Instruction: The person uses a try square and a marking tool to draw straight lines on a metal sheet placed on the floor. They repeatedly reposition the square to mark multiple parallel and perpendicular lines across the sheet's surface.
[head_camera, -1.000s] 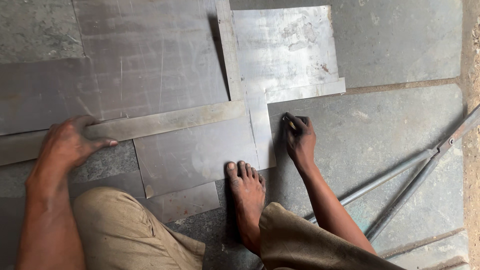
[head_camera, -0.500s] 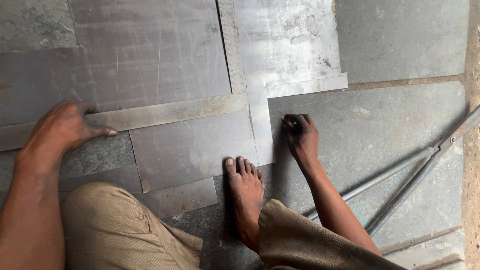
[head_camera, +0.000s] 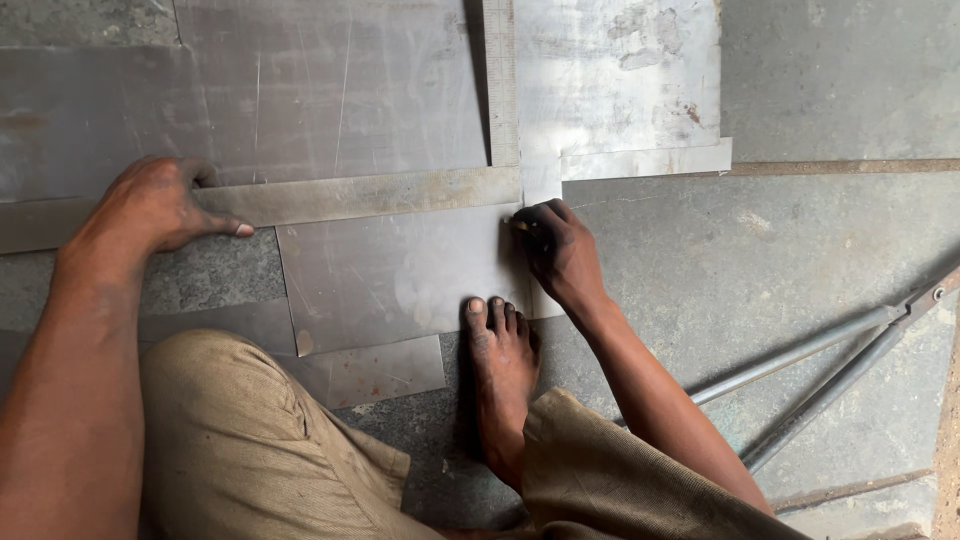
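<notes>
On the stone floor (head_camera: 830, 90), several thin metal sheets are spread flat and overlapping. A large steel L-square (head_camera: 400, 195) is laid across them: its long blade runs left to right, and its shorter arm runs upward toward the top edge of the view. The left hand (head_camera: 155, 205) is pressed flat on the left part of the long blade, fingers spread and the thumb stretched to the right along the blade's lower edge; nothing is gripped by it. The right hand (head_camera: 560, 250) is closed around a small marking tool (head_camera: 520, 226), of which only the tip can be seen, and that tip is set just below the inner corner of the square, at the right edge of a smaller rectangular sheet (head_camera: 395, 275). The two hands are held well apart, with that sheet between them. The lower right corner of the sheet is touched by the toes of a bare foot (head_camera: 500, 370). Further right, a pair of long-handled metal shears (head_camera: 820, 375) is lying on the floor, away from both hands.
</notes>
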